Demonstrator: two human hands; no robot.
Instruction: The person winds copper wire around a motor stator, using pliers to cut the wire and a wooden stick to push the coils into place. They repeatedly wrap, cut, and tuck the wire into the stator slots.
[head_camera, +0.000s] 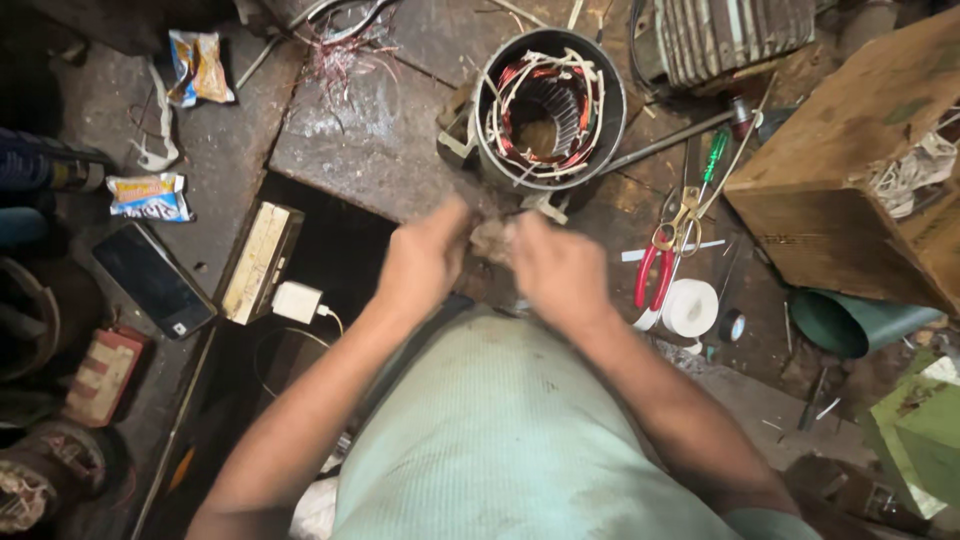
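Two hands meet over a small pale crumpled piece (492, 240), blurred, which sits between their fingertips just near of the motor stator (548, 105). The left hand (425, 258) and right hand (560, 270) both curl around it; how tightly, I cannot tell. Red-handled pliers (652, 272) and a white tape roll (690, 307) lie right.
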